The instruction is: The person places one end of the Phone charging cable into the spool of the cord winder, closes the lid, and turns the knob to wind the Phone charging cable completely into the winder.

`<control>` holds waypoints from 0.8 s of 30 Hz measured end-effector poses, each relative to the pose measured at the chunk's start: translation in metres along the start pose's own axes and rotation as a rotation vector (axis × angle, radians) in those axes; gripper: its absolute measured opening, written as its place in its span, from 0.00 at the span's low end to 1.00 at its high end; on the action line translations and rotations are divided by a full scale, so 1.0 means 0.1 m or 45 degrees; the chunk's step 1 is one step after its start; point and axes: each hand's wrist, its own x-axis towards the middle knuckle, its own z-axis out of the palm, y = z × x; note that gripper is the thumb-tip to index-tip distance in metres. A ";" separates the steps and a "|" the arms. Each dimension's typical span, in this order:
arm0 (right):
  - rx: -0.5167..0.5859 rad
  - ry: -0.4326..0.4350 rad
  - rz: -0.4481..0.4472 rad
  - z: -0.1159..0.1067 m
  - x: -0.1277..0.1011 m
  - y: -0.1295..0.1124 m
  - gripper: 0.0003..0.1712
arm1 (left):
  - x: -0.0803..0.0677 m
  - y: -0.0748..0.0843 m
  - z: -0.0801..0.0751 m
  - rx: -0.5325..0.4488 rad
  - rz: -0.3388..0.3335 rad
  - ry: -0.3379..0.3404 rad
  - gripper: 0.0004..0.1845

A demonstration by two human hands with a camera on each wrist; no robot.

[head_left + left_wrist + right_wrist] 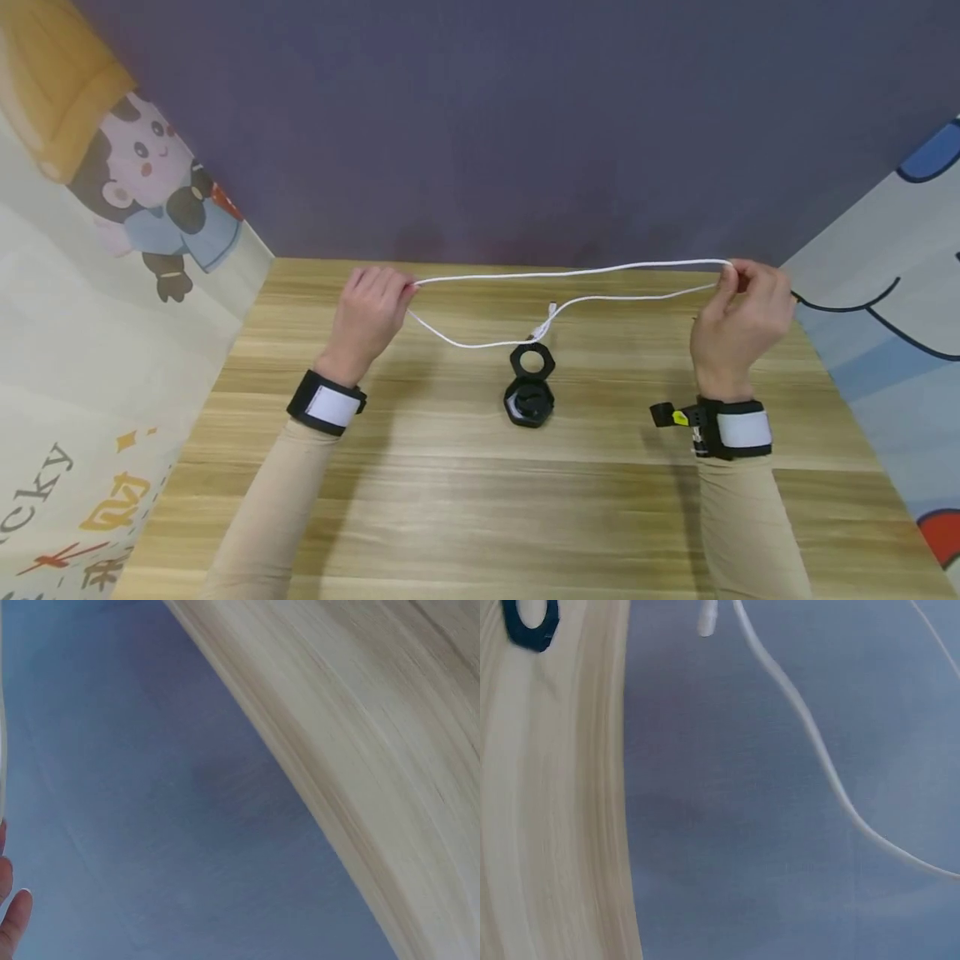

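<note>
A white cable (562, 273) is stretched between both hands as a long loop above the table, its upper strand nearly straight and its lower strand sagging. My left hand (371, 308) pinches one end of the loop; in the left wrist view only its fingertips (16, 915) show at the edge. At the other end, my right hand (742, 321) pinches the cable between thumb and fingers. White plug ends (542, 329) hang together at the sagging middle. Below them on the table lies a black hexagonal case (528, 410) with a ring-shaped black part (516, 360) adjoining it.
The wood-grain table (465, 500) ends at a dark blue-grey wall (480, 125) at the back. Printed side panels stand left (150, 333) and right (877, 333). Black bands with white patches circle both wrists, and a small black-and-yellow piece (678, 417) sticks out from the right one.
</note>
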 end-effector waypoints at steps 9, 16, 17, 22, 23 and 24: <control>0.008 0.067 0.030 -0.03 0.05 0.02 0.10 | -0.03 -0.06 0.01 -0.063 -0.096 0.058 0.07; -0.014 0.047 0.063 -0.08 0.05 0.08 0.09 | -0.02 -0.04 0.02 -0.063 -0.081 0.048 0.08; -0.014 0.045 0.072 -0.09 0.05 0.10 0.09 | -0.02 -0.04 0.02 -0.055 -0.079 0.046 0.08; -0.031 0.026 0.113 -0.13 0.05 0.22 0.12 | -0.05 -0.05 0.01 -0.024 -0.087 0.020 0.09; -0.034 0.017 0.119 -0.14 0.05 0.25 0.12 | -0.06 -0.05 0.00 -0.021 -0.092 0.015 0.10; -0.042 0.005 0.122 -0.15 0.04 0.29 0.13 | -0.07 -0.06 0.00 -0.019 -0.097 0.009 0.10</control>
